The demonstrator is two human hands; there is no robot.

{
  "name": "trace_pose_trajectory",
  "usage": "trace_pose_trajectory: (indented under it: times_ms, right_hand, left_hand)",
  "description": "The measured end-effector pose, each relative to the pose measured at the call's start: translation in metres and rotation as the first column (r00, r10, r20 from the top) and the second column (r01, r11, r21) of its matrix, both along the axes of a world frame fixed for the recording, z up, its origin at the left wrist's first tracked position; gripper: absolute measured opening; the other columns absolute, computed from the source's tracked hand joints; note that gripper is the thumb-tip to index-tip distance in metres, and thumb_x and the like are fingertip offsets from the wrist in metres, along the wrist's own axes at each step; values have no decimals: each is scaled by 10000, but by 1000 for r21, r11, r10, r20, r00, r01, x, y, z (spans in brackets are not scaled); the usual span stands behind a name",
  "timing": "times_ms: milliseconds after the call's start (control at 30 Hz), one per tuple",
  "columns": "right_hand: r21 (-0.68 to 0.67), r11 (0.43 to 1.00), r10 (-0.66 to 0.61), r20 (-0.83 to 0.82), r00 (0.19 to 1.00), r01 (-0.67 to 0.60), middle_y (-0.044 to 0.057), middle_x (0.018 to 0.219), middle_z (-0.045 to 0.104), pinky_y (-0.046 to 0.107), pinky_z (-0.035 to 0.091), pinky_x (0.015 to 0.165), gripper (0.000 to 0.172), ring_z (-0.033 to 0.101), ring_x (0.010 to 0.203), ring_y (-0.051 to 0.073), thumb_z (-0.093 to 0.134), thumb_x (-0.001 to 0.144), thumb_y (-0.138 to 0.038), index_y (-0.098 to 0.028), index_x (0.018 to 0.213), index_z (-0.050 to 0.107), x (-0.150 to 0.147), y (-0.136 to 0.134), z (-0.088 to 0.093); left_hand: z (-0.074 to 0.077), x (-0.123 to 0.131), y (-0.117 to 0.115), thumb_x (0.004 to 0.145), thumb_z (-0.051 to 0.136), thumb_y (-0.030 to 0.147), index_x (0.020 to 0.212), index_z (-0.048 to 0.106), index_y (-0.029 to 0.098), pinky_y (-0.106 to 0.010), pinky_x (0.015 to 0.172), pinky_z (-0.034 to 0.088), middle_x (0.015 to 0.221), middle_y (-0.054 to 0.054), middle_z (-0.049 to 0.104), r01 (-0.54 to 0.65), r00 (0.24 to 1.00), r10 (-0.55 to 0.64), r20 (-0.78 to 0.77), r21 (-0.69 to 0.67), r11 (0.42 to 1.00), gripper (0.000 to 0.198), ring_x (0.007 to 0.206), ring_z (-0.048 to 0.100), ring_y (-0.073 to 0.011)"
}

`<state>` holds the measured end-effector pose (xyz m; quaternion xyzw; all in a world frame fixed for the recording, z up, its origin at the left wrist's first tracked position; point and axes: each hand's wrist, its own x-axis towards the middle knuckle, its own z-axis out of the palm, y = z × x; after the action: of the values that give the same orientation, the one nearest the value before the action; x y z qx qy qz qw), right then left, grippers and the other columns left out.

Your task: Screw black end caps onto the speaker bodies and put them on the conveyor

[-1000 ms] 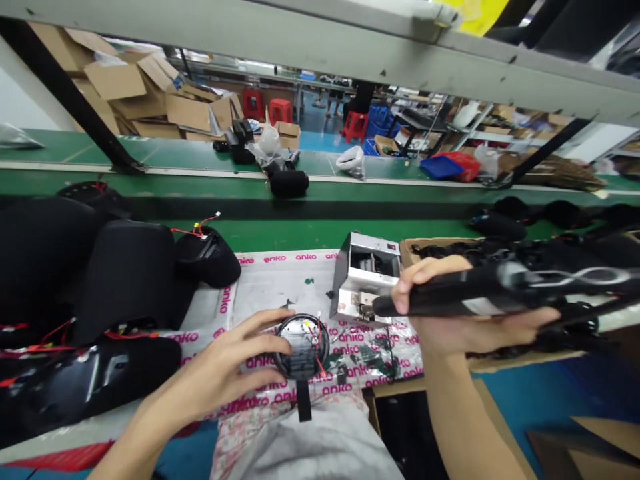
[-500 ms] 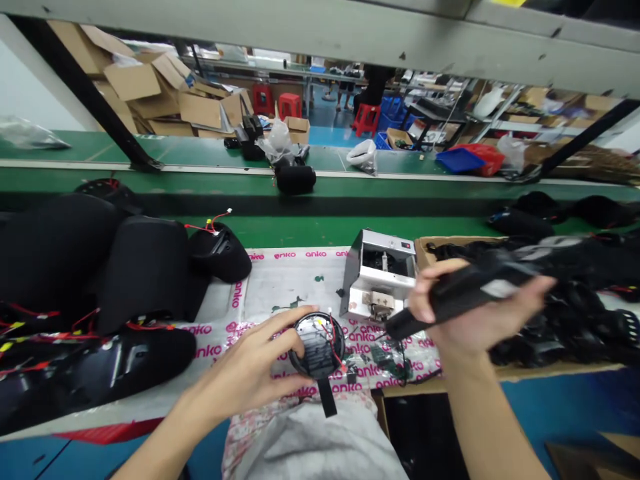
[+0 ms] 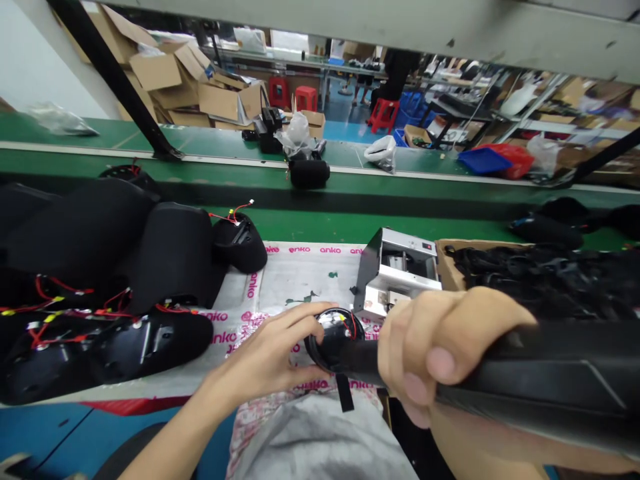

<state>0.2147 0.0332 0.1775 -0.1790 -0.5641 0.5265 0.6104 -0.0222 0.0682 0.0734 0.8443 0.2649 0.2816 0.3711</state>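
Observation:
My left hand (image 3: 280, 347) curls around the left rim of a round black part (image 3: 327, 333) with red wires inside and a black strip (image 3: 345, 392) hanging below it. In my right hand (image 3: 440, 340) is a long black power tool (image 3: 540, 373), its fingers wrapped round the front. The tool lies nearly level, and its dark, blurred front end points left over the round part. Whether the tip touches the part cannot be made out. Just behind my right hand stands a silver metal machine (image 3: 397, 270).
Black fabric-covered housings (image 3: 170, 253) with red wires are piled at the left. A cardboard box (image 3: 453, 267) of black parts stands at the right. A small black cylinder (image 3: 309, 173) lies on the green ledge (image 3: 200, 150) behind. Overhead runs a pale beam (image 3: 350, 30).
My right hand has turned the tool and brought its front end left over the round part. My left hand still holds the part. The whole view has shifted slightly.

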Motion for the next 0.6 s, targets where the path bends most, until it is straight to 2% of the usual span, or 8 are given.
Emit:
trace_pose_trajectory:
  times_ms: [100,300,433,600]
  right_hand:
    - [29,999,17,30,999,-18,48,789,764,240,596,535,256,684,502,117,629,1123,-304,-160,1085,836,-2,5,-2]
    - [30,999,22,22,1000,-23,52,792,760,221,593,537,367,675,502,105,538,1164,-364,-166,1116,843,-2,3,-2]
    - [51,999,-17,32,999,15,36,762,747,224,600,556,330,661,513,102,570,1153,-332,-147,1096,837,-7,2,-1]
    - [37,998,40,48,998,-41,43,821,774,235,620,606,315,694,577,109,558,1156,-306,-149,1148,832,-2,2,-1]
  left_hand:
    - [1,0,-1,909,932,247,1055,579,267,-387,1164,588,1604,-97,660,-2,1000,2,6,-13,1000,383,1442,685,-283]
    - [0,0,-1,901,938,250,1059,591,263,-383,1152,593,1626,-98,645,-11,1000,11,-15,-17,1000,382,1454,679,-287]
    - [-2,0,0,895,949,273,1063,584,264,-396,1152,596,1636,-103,641,0,1000,0,-9,-11,1000,401,1462,676,-296]
    - [-4,1,1,894,949,276,1066,578,268,-413,1130,608,1654,-115,624,-1,1000,1,-9,-15,1000,409,1455,681,-310]
